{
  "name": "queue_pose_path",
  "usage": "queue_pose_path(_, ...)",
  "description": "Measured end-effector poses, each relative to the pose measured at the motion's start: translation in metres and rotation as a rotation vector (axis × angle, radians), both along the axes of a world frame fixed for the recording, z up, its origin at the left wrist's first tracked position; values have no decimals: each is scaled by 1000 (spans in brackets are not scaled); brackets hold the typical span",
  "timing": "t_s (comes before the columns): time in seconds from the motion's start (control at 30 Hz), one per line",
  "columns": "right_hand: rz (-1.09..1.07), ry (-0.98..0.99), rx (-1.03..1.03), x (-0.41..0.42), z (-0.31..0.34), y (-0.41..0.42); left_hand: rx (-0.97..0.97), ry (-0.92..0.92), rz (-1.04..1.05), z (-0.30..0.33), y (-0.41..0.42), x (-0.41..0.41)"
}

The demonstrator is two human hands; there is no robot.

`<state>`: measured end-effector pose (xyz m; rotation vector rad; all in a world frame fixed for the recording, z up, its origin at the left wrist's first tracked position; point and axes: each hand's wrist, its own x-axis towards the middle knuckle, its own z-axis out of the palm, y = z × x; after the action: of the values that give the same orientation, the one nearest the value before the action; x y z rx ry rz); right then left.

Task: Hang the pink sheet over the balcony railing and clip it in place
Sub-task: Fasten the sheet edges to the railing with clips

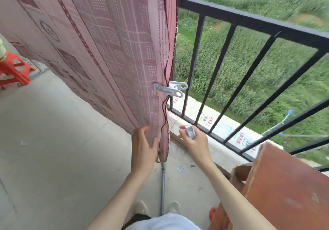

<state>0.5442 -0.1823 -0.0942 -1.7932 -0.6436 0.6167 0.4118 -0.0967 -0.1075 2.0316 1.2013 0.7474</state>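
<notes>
With your left hand [144, 146] pinching the lower edge of the pink patterned sheet [99, 39] hanging over the black metal railing [249, 21], keep it taut and bring the white plastic clip [190, 131] in your right hand's [193, 139] grip below the fastened white clip [170, 88].

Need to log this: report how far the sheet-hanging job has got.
Done: the pink sheet hangs over the railing, and one white clip grips its edge. In hand: the left hand holds the lower corner; the right hand carries a second clip. Left: fastening that clip.
</notes>
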Motion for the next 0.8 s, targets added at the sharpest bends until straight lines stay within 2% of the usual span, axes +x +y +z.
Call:
queue_pose_path(0.13, 84, 43, -293, 9, -61, 9, -249, 382, -98, -47, 8, -17)
queue_pose_path(0.23, 113, 52, -343, 7, -98, 17, -343, 491, -123, -74, 11, -12)
queue_pose_path(0.37, 238, -2, -416, 5, -149, 27, -485, 519, -37, -107, 13, 11)
queue_pose_path(0.43, 249, 36, -387, 3, -169, 33, -501, 522, 17, -123, 16, 23)
queue_pose_path(0.67, 227, 17, -294, -9, -216, 61, -352, 500, 123, -165, 23, 42)
queue_pose_path(0.8, 133, -23, -239, -11, -227, 68, -287, 444, 241, -171, 19, 40)
